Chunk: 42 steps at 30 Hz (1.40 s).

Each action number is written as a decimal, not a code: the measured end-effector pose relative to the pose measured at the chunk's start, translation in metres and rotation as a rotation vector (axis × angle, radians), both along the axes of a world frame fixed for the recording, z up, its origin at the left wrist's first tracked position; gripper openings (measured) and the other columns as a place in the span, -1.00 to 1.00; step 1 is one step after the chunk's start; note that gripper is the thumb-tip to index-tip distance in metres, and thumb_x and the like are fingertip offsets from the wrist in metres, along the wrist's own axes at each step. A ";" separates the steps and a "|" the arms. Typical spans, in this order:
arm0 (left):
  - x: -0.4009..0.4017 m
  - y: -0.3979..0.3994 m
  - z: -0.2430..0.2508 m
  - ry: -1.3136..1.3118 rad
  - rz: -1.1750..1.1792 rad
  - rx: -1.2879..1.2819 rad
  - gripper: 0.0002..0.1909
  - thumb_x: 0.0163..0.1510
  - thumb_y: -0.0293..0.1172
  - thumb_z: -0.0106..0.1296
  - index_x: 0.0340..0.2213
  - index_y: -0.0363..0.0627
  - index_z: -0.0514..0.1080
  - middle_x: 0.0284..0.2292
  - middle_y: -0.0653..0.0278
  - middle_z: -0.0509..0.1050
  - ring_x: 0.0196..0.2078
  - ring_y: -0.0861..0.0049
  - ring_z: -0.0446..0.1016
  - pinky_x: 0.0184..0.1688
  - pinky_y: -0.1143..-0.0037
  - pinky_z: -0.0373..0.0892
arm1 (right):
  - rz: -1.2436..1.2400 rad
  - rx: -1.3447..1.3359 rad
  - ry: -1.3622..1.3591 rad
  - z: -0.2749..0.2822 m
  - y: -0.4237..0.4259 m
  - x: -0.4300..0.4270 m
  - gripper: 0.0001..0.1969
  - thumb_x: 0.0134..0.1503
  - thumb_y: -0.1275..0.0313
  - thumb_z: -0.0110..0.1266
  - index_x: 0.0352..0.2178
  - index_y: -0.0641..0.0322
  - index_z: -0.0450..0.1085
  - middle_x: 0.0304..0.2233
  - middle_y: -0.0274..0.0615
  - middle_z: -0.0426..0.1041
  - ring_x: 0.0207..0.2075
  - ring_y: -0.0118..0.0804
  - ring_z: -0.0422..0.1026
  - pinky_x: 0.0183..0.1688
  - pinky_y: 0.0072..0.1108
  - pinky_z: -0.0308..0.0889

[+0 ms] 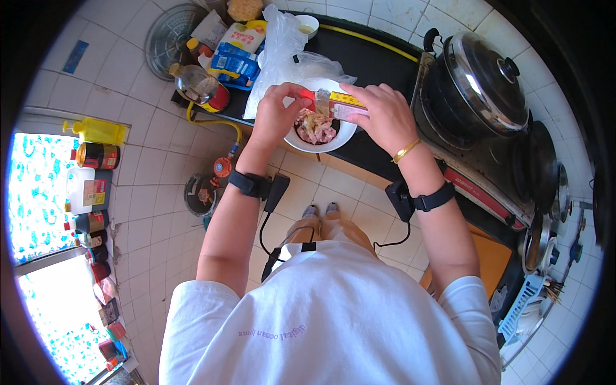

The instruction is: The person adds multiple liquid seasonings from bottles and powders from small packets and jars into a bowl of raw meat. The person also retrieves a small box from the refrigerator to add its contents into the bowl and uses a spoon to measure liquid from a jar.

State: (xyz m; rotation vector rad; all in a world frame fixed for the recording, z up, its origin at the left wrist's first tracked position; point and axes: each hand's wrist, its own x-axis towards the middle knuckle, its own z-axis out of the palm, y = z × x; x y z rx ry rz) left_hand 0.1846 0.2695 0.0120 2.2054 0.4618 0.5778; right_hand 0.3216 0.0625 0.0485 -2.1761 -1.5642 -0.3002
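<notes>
Over a white bowl point(294, 141) at the counter's front edge, both hands hold a small spice container point(345, 105) with a yellow and pink label and a clear end. My right hand point(382, 113) grips its labelled body between thumb and fingers. The thumb and forefinger of my left hand point(284, 108) pinch a red piece point(308, 99) at the clear end; whether it is a lid joined to the container, I cannot tell. Raw minced meat point(315, 127) with dark liquid around it lies in the bowl below. A clear plastic bag point(279, 57) stands just behind my left hand.
At the right, a large lidded steel pot point(476, 91) sits on a gas stove point(481, 187). Blue packets point(236, 62), an oil bottle point(195, 84) and a small white bowl point(308, 25) crowd the back left. A yellow hose point(216, 121) runs down to a gas cylinder point(199, 195).
</notes>
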 end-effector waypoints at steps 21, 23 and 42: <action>-0.007 -0.003 0.031 -0.066 -0.181 0.119 -0.89 -0.02 -0.49 0.24 -0.37 -0.09 0.57 -0.39 0.25 0.56 -0.16 0.29 0.49 0.18 0.09 0.17 | -0.112 0.300 0.852 -0.053 0.035 -0.044 -0.58 0.00 0.42 0.37 -0.15 0.26 0.36 -0.22 -0.06 0.53 -0.15 -0.19 0.54 -0.09 -0.48 0.43; -0.015 0.012 0.030 -0.080 -0.183 0.137 -0.91 -0.01 -0.45 0.23 -0.38 -0.05 0.57 -0.42 0.29 0.56 -0.17 0.30 0.49 0.26 -0.03 0.08 | -0.082 0.289 0.864 -0.055 0.050 -0.051 -0.59 0.02 0.42 0.35 -0.13 0.25 0.34 -0.21 -0.10 0.52 -0.14 -0.25 0.53 -0.08 -0.50 0.42; -0.113 0.193 0.020 -0.161 0.124 0.510 -0.74 -0.01 -0.45 0.24 -0.21 0.02 0.57 -0.18 0.39 0.58 0.02 0.29 0.39 0.20 0.00 0.08 | 0.002 0.443 1.180 -0.131 0.301 -0.099 -0.62 0.13 0.53 0.21 -0.08 0.29 0.21 -0.23 -0.18 0.44 -0.20 -0.39 0.43 -0.11 -0.54 0.36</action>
